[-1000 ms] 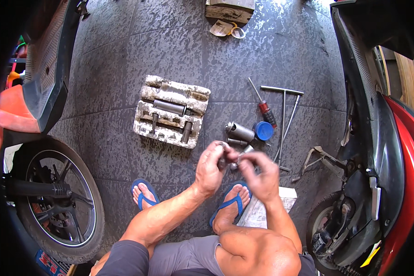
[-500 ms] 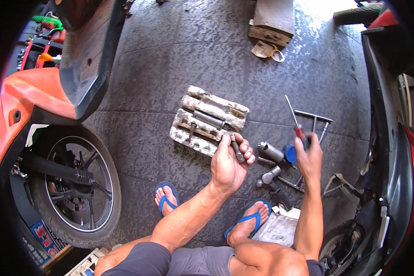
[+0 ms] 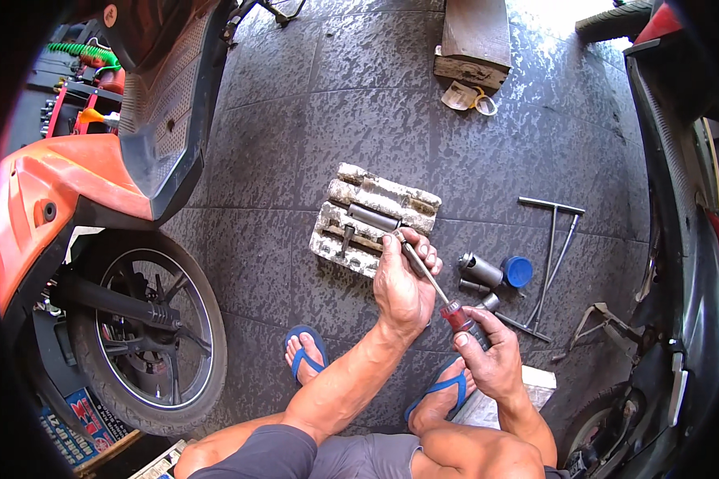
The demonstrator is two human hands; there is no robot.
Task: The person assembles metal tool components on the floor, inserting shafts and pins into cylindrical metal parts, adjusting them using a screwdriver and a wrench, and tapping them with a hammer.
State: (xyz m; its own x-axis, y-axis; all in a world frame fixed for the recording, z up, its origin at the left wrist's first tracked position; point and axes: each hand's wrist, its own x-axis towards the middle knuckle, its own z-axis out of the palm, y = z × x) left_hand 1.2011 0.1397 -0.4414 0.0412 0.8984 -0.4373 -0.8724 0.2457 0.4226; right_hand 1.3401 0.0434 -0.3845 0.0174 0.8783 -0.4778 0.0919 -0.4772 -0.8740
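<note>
My left hand [image 3: 403, 291] is closed around a small dark metal cylindrical part [image 3: 399, 235], mostly hidden by the fingers. In my right hand [image 3: 495, 355] is a screwdriver [image 3: 457, 314] with a red and dark handle, gripped near its shaft. The blade slants up and left, its tip at the part in my left hand; whether it touches is hard to tell. Just beyond my left hand lies a dirty white molded tray [image 3: 337, 190] with a grey metal cylinder [image 3: 374, 217] in one of its grooves.
A metal cylinder [image 3: 481, 270], a blue round lid [image 3: 517, 271] and T-handle wrenches [image 3: 553, 239] lie on the floor to the right. Scooters flank me, one orange [image 3: 88, 172], one dark [image 3: 663, 223]. Ahead sit a wooden block [image 3: 475, 36] and a yellowish ring [image 3: 486, 104].
My right hand has come down and left, bringing the screwdriver from upright beside the wrenches to the part in my left hand. The view has shifted slightly.
</note>
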